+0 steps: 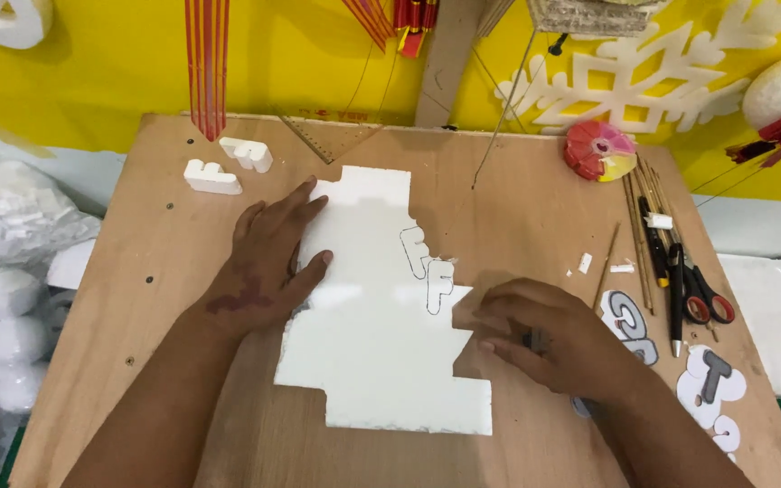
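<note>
Left hand (268,262) flat, open on foam sheet (377,361), pinning it steady; right hand (544,339) curled around small dark tool at cut edge.

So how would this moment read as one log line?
left hand: flat on foam sheet | right hand: at sheet's cut edge, holding small dark tool

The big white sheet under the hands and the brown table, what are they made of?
The white sheet looks like foam board: matte, with crumbly, jagged cut edges. Letters are outlined on it, and the left hand presses flat on it. The table seems to be plywood: pale brown, faint grain, a few screw heads.
</note>
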